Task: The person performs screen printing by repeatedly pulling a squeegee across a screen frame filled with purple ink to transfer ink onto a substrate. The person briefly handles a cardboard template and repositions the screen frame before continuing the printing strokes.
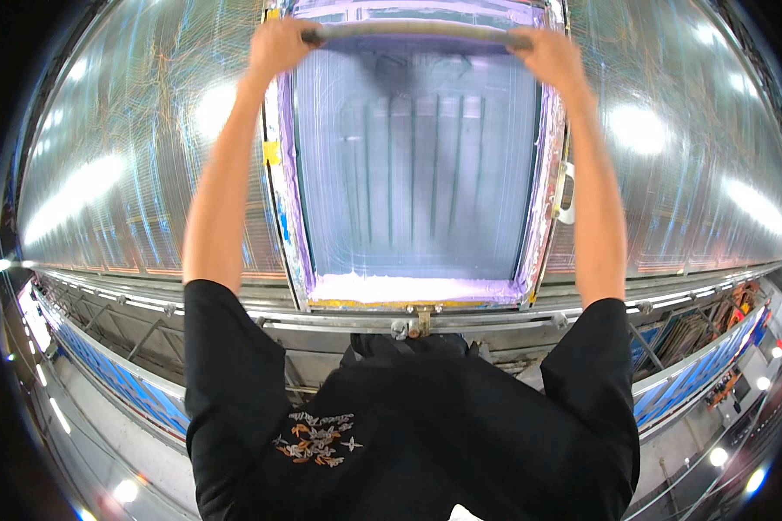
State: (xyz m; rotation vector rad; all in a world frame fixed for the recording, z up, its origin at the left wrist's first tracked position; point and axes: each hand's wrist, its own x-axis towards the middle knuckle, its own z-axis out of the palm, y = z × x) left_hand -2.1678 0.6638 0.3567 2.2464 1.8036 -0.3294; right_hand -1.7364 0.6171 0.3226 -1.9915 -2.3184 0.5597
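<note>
Both my arms reach forward to a long squeegee (417,30) lying across the far end of a framed printing screen (284,208). My left hand (278,48) is closed round the squeegee's left end, and my right hand (552,56) grips its right end. Between my arms lies the bluish-grey mesh (417,174), with several dark vertical stripes in its middle. A band of lilac ink (413,287) runs along the near edge of the screen, and more lilac smears cover its side borders. The squeegee's lower edge against the mesh is hard to make out.
Shiny, scratched table surfaces (139,165) stretch out on both sides of the screen. A metal rail (339,323) with a clamp (419,323) runs along the near edge. A white handle (567,193) sits at the frame's right side. Panels and boards (686,334) are stacked under the right side.
</note>
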